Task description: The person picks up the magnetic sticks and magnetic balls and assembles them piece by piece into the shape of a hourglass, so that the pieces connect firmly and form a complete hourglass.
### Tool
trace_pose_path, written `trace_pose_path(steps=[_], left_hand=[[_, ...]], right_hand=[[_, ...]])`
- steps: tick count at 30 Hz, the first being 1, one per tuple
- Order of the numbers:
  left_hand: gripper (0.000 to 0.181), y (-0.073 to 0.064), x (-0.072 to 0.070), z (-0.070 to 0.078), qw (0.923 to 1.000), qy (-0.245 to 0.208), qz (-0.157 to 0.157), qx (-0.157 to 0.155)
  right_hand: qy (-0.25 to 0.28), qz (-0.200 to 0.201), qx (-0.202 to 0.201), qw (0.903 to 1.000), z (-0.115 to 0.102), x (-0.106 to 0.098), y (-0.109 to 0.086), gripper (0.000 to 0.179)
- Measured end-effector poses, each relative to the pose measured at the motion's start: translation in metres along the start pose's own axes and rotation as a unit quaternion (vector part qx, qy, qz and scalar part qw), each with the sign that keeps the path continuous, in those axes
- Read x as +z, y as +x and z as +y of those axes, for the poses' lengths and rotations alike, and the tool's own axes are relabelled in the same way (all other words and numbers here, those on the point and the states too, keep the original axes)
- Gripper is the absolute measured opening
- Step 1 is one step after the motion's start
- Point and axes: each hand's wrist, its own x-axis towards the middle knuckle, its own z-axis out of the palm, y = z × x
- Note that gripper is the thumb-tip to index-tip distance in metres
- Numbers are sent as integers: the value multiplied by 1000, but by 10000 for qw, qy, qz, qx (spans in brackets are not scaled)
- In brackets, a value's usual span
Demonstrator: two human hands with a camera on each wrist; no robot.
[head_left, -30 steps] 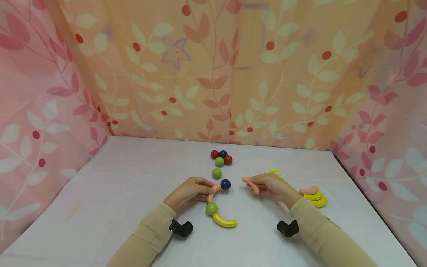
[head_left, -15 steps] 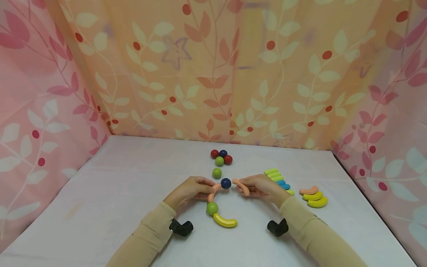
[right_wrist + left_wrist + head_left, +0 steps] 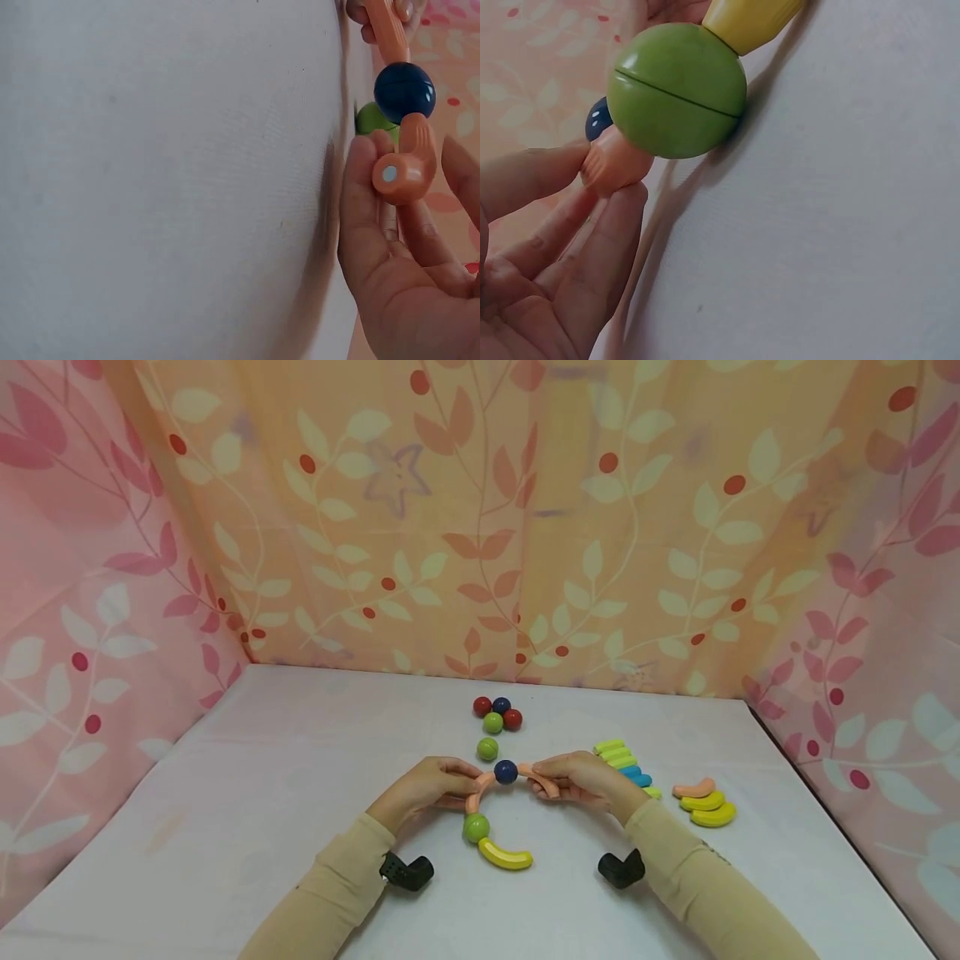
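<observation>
In the head view my left hand (image 3: 431, 787) pinches a curved orange stick (image 3: 619, 161) between thumb and fingers. A green ball (image 3: 676, 90) joins its near end, and a curved yellow stick (image 3: 506, 856) extends from that ball. At the stick's far end sits a dark blue ball (image 3: 506, 772). From the right, my right hand (image 3: 581, 778) holds a second curved orange stick (image 3: 405, 174), its tip touching the blue ball. A pale round disc shows on this stick's free end in the right wrist view. Some of my right fingers lie behind the stick.
Behind the hands lie a lone green ball (image 3: 487, 748) and a cluster of red, blue and green balls (image 3: 492, 722). Right of my right hand are several short green and blue sticks (image 3: 622, 760). Farther right rest curved yellow and orange sticks (image 3: 707, 802).
My right hand has moved left with its orange stick, closing the gap until the stick meets the blue ball. My left hand has stayed nearly still.
</observation>
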Motion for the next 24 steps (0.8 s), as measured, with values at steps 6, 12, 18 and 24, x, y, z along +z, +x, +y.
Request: trace_pose_path(steps=[6, 12, 18, 24], left_hand=[[32, -2, -5, 1, 9999, 161, -15, -49], [32, -5, -8, 4, 9993, 335, -141, 9], [29, -10, -12, 8, 9961, 864, -191, -72], [31, -10, -15, 9, 9963, 854, -86, 8]], right_hand=[[-702, 346, -14, 9969, 1, 1, 0, 41], [-1540, 738, -227, 9851, -1, 5, 5, 33], [-1898, 949, -272, 9769, -5, 10, 10, 28], [-1962, 868, -373, 9760, -9, 15, 10, 29]])
